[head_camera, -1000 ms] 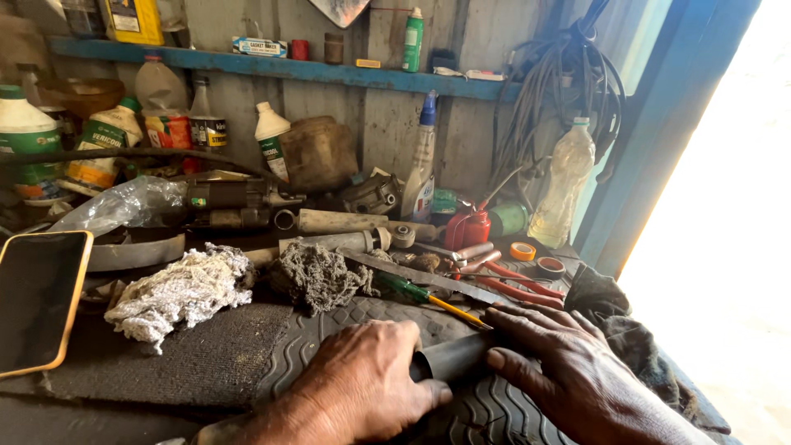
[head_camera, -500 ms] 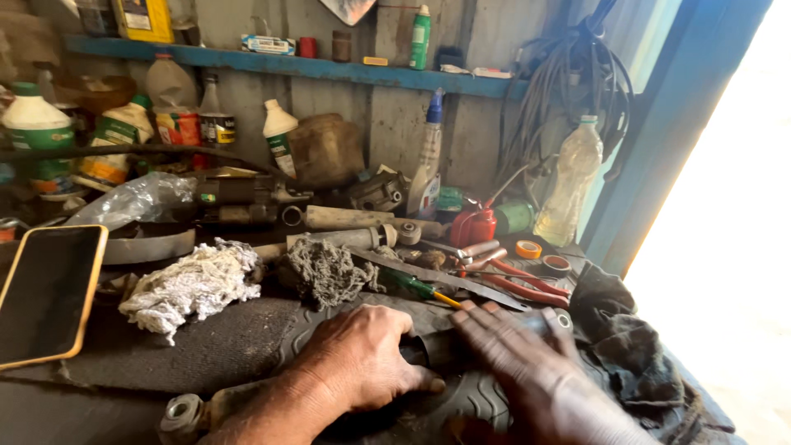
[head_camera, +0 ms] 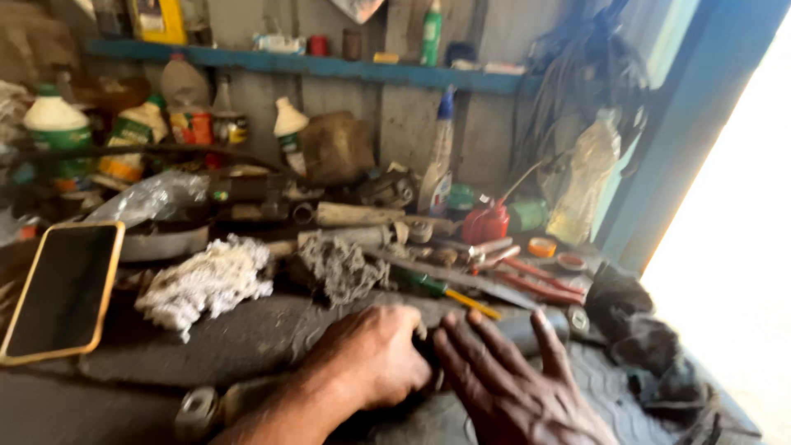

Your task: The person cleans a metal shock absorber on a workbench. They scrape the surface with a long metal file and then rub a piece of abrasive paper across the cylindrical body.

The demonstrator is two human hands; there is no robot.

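My left hand (head_camera: pixel 371 354) is curled down over one end of a grey tube (head_camera: pixel 521 326) that lies on a piece of black tyre tread (head_camera: pixel 239 342). My right hand (head_camera: pixel 511 383) hovers just right of it, palm down and fingers spread over the tube, blurred by motion. Most of the tube is hidden under both hands. A small metal cylinder (head_camera: pixel 198 409) lies by my left forearm.
Behind the hands lie a white rag (head_camera: pixel 206 280), a grey rag (head_camera: pixel 338 268), a green-handled screwdriver (head_camera: pixel 445 292) and red pliers (head_camera: pixel 535 276). A phone in an orange case (head_camera: pixel 62 288) sits left, dark cloth (head_camera: pixel 634 330) right. Bottles and a red oil can (head_camera: pixel 486 222) crowd the back.
My left hand has gone from lying flat on the tread to curling over the tube. My right hand has lifted off the tube's right end and spread its fingers.
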